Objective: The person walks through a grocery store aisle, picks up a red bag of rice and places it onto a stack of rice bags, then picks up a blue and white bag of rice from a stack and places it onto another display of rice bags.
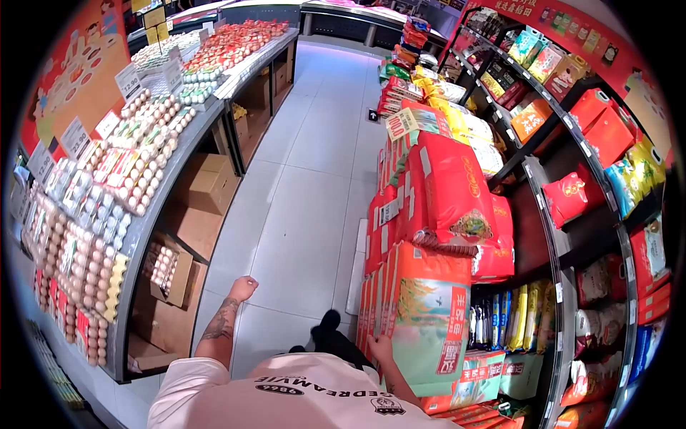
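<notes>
My left hand (244, 287) hangs over the pale aisle floor, out in front of a tattooed forearm. Its fingers look curled in, and nothing shows in them. Low on my other side, my right hand (381, 348) is beside the edge of a green-and-orange rice bag (427, 307). Whether it touches the bag is unclear, and its fingers are too small to read. Several such bags stand upright in a row there. Red rice bags (454, 189) are stacked just beyond them.
An egg stand (164, 207) lines the left, with egg trays (78, 264) on top and cardboard boxes (207, 182) below. Shelves (550, 236) of packaged goods run along the right. A tiled aisle (300, 207) leads to a counter (343, 25). A price sign (401, 124) stands on the bags.
</notes>
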Demonstrator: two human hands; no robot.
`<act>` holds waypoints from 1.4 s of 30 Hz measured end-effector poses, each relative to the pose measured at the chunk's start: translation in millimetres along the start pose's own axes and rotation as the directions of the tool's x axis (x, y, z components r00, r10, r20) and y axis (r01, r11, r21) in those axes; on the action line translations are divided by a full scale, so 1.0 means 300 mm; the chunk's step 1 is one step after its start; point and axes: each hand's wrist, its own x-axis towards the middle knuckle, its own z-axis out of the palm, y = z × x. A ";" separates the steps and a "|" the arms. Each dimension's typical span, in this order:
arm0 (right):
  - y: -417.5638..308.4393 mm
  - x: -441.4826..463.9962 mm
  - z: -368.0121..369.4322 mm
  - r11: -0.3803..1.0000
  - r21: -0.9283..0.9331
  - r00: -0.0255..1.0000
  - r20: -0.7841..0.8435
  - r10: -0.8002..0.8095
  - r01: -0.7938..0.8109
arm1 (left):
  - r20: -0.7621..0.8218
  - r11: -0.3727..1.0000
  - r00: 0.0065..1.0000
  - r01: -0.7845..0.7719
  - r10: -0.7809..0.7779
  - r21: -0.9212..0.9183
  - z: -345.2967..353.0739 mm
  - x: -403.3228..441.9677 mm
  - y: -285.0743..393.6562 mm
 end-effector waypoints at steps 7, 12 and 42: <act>-0.163 0.632 -0.016 0.994 0.099 0.997 0.066 0.044 -0.051 | 0.141 0.931 0.990 -0.050 -0.001 0.363 0.098 0.248 0.011; -0.401 1.271 -0.090 0.962 0.202 0.978 0.052 -0.201 0.187 | 0.304 0.869 0.824 0.392 -0.478 0.303 0.085 0.255 0.037; -0.270 2.811 -0.037 0.869 0.049 0.860 0.187 0.476 -0.492 | 0.062 0.990 0.992 -0.115 0.110 0.086 -0.339 2.980 1.502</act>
